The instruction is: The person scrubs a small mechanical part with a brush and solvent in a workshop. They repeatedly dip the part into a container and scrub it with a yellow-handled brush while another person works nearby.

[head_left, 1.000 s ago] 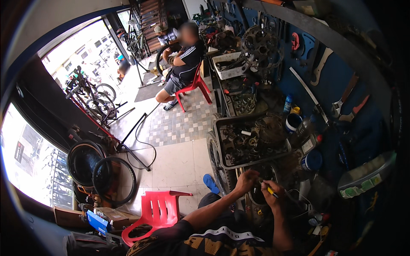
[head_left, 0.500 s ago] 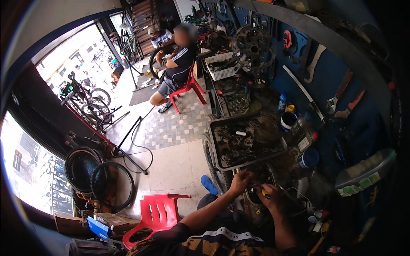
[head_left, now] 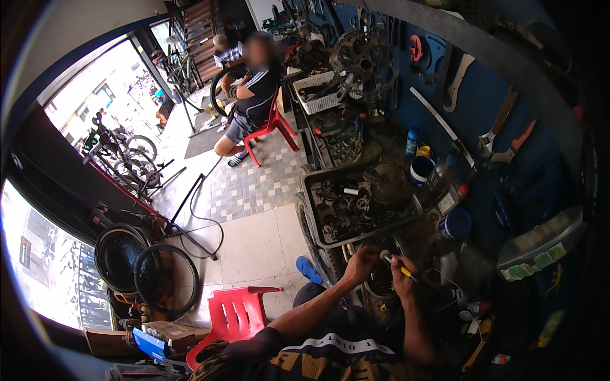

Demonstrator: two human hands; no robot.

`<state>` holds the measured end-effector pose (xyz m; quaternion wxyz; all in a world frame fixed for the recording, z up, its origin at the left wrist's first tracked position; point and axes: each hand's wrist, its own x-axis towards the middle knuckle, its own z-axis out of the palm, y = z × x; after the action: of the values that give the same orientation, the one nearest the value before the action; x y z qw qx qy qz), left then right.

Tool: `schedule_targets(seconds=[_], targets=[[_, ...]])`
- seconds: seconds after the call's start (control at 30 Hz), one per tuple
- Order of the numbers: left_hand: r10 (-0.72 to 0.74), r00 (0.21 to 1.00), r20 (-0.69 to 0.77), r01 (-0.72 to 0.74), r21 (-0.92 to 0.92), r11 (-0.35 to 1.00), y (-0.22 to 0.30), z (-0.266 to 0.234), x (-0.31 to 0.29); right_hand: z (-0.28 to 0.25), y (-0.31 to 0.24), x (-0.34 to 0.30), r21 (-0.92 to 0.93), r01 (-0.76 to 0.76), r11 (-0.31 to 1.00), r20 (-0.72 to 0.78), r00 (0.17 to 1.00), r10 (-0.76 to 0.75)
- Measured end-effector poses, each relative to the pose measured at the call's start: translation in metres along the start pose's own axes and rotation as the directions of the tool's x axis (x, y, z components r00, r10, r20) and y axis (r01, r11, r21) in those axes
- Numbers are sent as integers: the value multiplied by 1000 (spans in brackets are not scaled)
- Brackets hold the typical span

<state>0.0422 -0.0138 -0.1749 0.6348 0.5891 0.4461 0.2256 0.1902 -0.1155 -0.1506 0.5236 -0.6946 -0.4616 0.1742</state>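
Observation:
My right hand (head_left: pixel 403 277) is closed round a slim tool (head_left: pixel 407 273) with a yellow and black handle, perhaps a screwdriver. At the upper end of the tool, a small round tan piece (head_left: pixel 384 254) shows between my two hands. My left hand (head_left: pixel 362 265) is just left of that piece with its fingers drawn together; whether they grip anything is too small to tell. Both hands are over the bench, in front of a large tray (head_left: pixel 310 203) of loose metal bike parts. Beneath them lies a dark container (head_left: pixel 376 293) with small parts.
Wrenches and a saw-like blade (head_left: pixel 445 124) hang on the blue wall at right. A blue-and-white tub (head_left: pixel 455 223) and bottles stand beside the tray. Behind me at left are a red chair (head_left: pixel 235 314) and tyres (head_left: pixel 166 279). Two people sit farther off, one on a red chair (head_left: pixel 273 127).
My right hand has turned, so more of the yellow-handled tool and the round piece shows. My hands have moved slightly apart. The whole view has shifted a little.

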Motion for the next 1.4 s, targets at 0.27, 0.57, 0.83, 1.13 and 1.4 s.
schedule_targets(seconds=[0.27, 0.57, 0.83, 1.13, 1.4], targets=[[21, 1000, 22, -15, -252, 968, -7, -15, 14, -13, 4, -8, -226, 127, 966, 164, 982, -91], [235, 972, 7, -230, 231, 945, -10, -4, 10, 3, -10, -3, 74, 32, 997, 125, 991, -41], [211, 977, 2, -203, 291, 935, 0, -4, 5, -2, -3, -3, -24, 1, 1000, 157, 988, 3], [409, 913, -4, -378, 373, 847, -15, 13, 17, -6, 5, -15, -58, -8, 998, 18, 1000, 9], [6, 993, 122, 14, -167, 986, -12, -3, 22, -9, 18, -20, -96, -148, 984, 201, 966, 165]])
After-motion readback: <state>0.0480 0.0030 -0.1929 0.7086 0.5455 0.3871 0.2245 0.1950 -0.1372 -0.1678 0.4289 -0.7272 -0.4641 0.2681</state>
